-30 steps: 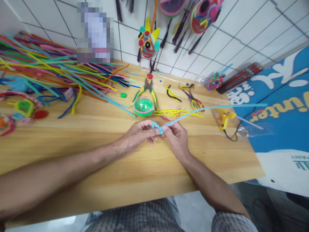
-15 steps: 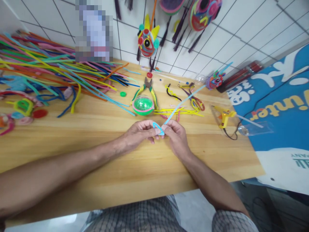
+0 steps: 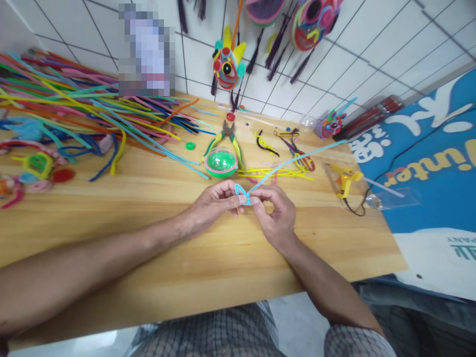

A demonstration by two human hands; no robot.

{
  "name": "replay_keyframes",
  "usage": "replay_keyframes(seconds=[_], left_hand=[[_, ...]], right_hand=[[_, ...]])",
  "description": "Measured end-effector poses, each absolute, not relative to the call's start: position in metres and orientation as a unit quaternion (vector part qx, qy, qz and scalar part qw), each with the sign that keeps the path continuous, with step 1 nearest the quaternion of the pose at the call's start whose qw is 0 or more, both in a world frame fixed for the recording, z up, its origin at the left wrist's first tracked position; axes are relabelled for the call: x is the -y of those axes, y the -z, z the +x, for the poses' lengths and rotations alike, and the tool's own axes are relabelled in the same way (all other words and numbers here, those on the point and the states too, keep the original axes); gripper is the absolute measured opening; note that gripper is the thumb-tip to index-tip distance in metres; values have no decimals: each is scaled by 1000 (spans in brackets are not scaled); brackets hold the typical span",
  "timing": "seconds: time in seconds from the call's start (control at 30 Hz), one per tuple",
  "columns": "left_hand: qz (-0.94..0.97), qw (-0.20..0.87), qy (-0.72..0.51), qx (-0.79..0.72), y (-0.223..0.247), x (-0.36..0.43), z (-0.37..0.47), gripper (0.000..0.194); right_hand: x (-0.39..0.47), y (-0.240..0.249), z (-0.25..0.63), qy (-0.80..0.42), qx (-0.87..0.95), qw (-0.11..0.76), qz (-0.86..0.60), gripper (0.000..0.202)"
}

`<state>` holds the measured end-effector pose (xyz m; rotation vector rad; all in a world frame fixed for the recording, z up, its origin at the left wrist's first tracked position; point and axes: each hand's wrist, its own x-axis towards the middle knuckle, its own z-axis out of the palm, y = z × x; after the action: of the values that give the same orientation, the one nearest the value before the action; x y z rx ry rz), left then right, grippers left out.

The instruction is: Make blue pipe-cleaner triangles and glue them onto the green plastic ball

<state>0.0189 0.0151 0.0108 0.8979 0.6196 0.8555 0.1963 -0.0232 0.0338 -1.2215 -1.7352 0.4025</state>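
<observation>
A light blue pipe cleaner (image 3: 297, 157) is bent into a small pointed loop at one end, and its long free end stretches up to the right. My left hand (image 3: 221, 201) pinches the looped part between thumb and fingers. Close against it, my right hand (image 3: 275, 210) is closed on the same pipe cleaner, near the base of the free end. Just beyond my hands sits a green ball half with a clear top and pink rim (image 3: 221, 163). Pliers with green and yellow handles (image 3: 228, 131) lie behind it, partly hidden.
A heap of coloured pipe cleaners (image 3: 92, 109) covers the table's left back. A yellow glue gun (image 3: 345, 181) with its cord lies at the right. Yellow pipe cleaners (image 3: 286, 172) and scissors (image 3: 305, 161) lie beyond my right hand. Decorated heads (image 3: 227, 67) hang along the tiled wall.
The pipe cleaner's free end has swung right and lower, away from the small decorated head. My right hand has turned and shifted slightly right; my left hand has hardly moved.
</observation>
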Motion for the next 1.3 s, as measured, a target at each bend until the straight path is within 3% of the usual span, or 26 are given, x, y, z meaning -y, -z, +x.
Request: replay_keyframes(seconds=[0.53, 0.67, 0.83, 0.97, 1.2, 1.3], left_hand=[[459, 754, -393, -259, -15, -13, 17, 26], [481, 736, -411, -242, -26, -12, 16, 27], [478, 731, -429, -232, -45, -10, 15, 43], [472, 741, -421, -225, -55, -8, 15, 37], [508, 750, -377, -193, -78, -10, 11, 47], [553, 717, -377, -195, -96, -9, 11, 39]], right_hand=[[30, -42, 191, -147, 720, 478, -481, 14], [35, -49, 189, -116, 728, 494, -460, 18], [40, -65, 186, -95, 728, 500, -459, 17], [40, -80, 185, -95, 732, 500, -453, 15], [43, -101, 185, -98, 726, 519, -440, 15], [47, -111, 186, -96, 721, 534, -431, 17]])
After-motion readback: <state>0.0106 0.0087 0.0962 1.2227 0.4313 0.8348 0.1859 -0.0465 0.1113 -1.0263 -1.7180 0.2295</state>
